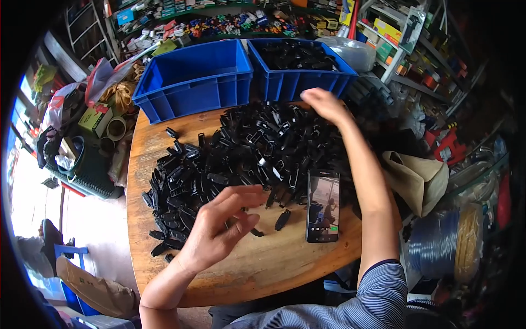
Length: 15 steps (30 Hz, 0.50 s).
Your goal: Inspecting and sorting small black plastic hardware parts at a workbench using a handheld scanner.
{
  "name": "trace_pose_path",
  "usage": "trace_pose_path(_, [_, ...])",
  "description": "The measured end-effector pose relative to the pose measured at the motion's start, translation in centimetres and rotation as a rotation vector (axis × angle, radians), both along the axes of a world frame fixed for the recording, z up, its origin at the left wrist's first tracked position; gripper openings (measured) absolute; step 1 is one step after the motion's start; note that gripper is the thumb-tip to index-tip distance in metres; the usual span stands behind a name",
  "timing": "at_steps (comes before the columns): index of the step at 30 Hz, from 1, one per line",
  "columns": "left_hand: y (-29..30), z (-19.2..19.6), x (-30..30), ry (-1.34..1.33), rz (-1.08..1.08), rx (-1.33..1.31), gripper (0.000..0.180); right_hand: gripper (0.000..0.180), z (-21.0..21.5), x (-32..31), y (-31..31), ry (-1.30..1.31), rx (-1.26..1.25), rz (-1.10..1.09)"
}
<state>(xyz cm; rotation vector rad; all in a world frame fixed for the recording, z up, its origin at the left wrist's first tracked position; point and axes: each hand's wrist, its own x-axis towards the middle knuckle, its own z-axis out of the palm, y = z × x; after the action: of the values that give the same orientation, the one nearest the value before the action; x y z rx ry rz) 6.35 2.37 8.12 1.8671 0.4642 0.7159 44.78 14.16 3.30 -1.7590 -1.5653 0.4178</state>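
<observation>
A wide heap of small black plastic pieces [186, 170], clip-like in shape, covers much of the wooden table [274, 268]. Over its near edge I hold my left hand [222, 225], thumb apart from the half-bent fingers, with nothing seen between them. My right hand [327, 105] reaches across the heap to the front wall of the right blue crate [307, 86]; its fingers are slightly smeared, and whether they hold a piece is hidden. Similar black pieces fill that crate. One loose black piece [282, 220] lies between my left hand and a phone [323, 205].
Left of the filled crate stands another blue crate [192, 90], its visible inside bare. The phone lies face up, screen lit, beside my right forearm. A beige bag [416, 181] and a wrapped spool [444, 241] sit off the table's right side. Cluttered shelves [235, 24] line the back.
</observation>
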Motion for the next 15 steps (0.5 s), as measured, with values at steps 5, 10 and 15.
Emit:
trace_pose_path(5, [1.1, 0.9, -1.6, -0.112, 0.124, -0.017, 0.022, 0.053, -2.0, 13.9, -4.0, -0.004, -0.004, -0.267])
trace_pose_path(10, [2.3, 1.8, -3.3, -0.11, 0.237, 0.09, 0.019, 0.066, -6.6, 13.5, -3.6, 0.181, -0.126, -0.051])
trace_pose_path(15, [0.8, 4.3, -5.2, -0.351, 0.456, 0.038, 0.029, 0.056, -4.6, 8.2, -1.8, 0.015, -0.153, 0.151])
